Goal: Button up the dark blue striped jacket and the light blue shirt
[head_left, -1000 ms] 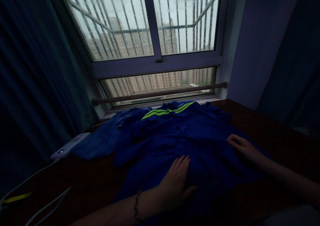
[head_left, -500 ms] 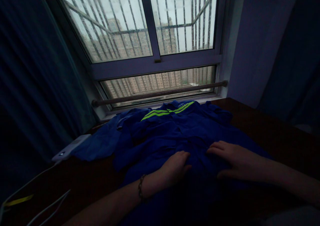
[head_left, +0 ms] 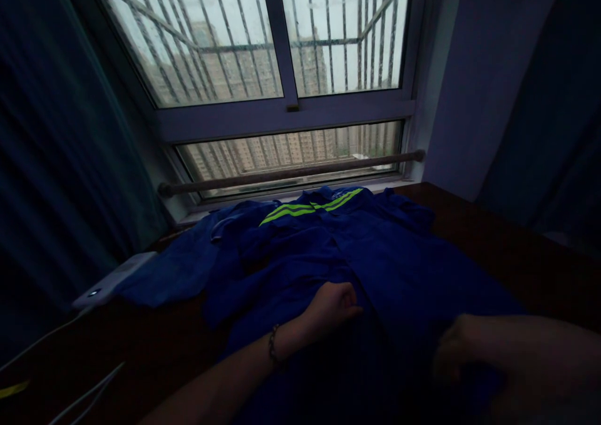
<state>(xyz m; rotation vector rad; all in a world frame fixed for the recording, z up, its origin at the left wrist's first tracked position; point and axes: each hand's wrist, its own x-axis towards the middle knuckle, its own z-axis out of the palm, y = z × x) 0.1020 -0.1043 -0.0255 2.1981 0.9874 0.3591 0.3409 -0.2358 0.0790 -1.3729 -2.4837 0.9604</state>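
Note:
A blue jacket (head_left: 366, 256) with yellow-green stripes at the collar lies spread on a dark wooden table (head_left: 493, 237) under the window. My left hand (head_left: 331, 306), with a bracelet at the wrist, rests on the middle of the jacket with its fingers curled into the cloth. My right hand (head_left: 453, 350) sits lower right on the jacket's near part, fingers closed; it is dim and I cannot make out whether cloth is in it.
A white flat device (head_left: 113, 279) with a small light lies at the table's left, with white cables (head_left: 84, 394) running toward me. A wooden rod (head_left: 291, 171) crosses the barred window. Dark curtains hang left and right.
My left hand went from lying flat to curled on the cloth. My right hand moved from the jacket's right side toward the middle, then pulled back toward me and closed.

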